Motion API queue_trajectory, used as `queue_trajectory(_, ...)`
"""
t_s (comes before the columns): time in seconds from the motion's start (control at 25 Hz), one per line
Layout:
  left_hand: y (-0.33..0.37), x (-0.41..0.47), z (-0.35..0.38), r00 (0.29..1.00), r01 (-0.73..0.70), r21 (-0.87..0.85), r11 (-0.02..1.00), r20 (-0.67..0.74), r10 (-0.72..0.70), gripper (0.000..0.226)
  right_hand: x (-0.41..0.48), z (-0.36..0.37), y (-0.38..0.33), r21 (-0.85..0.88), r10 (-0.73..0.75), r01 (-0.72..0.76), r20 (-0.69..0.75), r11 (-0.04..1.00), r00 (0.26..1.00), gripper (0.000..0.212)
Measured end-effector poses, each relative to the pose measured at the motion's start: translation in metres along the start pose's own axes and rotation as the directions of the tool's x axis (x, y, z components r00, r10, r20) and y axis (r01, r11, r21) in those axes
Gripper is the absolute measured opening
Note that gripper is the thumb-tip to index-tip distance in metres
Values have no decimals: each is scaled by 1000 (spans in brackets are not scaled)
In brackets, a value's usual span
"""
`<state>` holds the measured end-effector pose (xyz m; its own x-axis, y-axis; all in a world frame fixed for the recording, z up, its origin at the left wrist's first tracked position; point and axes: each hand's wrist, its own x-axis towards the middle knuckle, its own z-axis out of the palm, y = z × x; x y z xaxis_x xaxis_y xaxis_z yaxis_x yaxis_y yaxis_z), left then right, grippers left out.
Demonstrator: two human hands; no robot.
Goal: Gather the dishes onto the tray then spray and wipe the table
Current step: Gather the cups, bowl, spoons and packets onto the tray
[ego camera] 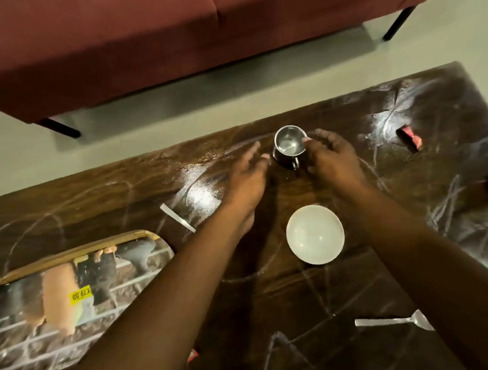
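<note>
A steel mug (289, 145) stands upright near the far edge of the dark glossy table (353, 278). My right hand (329, 156) touches its right side, thumb on the rim, fingers spread. My left hand (248, 175) hovers just left of the mug, fingers apart, holding nothing. An empty white bowl (315, 234) sits closer to me, between my forearms. A printed tray (73, 279) with a yellow price sticker lies at the left. A fork (397, 320) lies near the front right. A flat utensil handle (177, 218) lies beside the tray.
A maroon sofa (147, 43) on black legs stands across a strip of pale floor beyond the table. A red object (410, 140) shows at the table's far right. White smears streak the tabletop.
</note>
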<state>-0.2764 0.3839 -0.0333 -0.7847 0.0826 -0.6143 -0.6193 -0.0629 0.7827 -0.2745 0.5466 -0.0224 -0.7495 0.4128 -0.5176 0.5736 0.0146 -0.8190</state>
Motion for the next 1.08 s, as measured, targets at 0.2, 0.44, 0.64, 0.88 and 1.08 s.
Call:
queue_trajectory(0.2,-7,25,39,991,131,-144,981,21,-130,46,20,6,11,-40,10,-6,97,999,995,22)
queue_trajectory(0.44,0,12,19,993,3,-166,986,-117,-22,44,-11,25,2,60,-32,25,128,998,991,24)
queue_trajectory(0.64,15,-52,-70,937,-201,-161,966,-320,142,40,-90,86,-11,125,-107,82,202,989,973,27)
queue_trajectory(0.88,-43,-150,-232,838,-236,-130,963,-529,134,30,-205,216,42,36,-87,79,401,996,912,31)
queue_trajectory(1.08,-75,-196,-337,751,-240,-201,950,-658,51,25,-279,314,79,-69,-56,108,527,992,848,56)
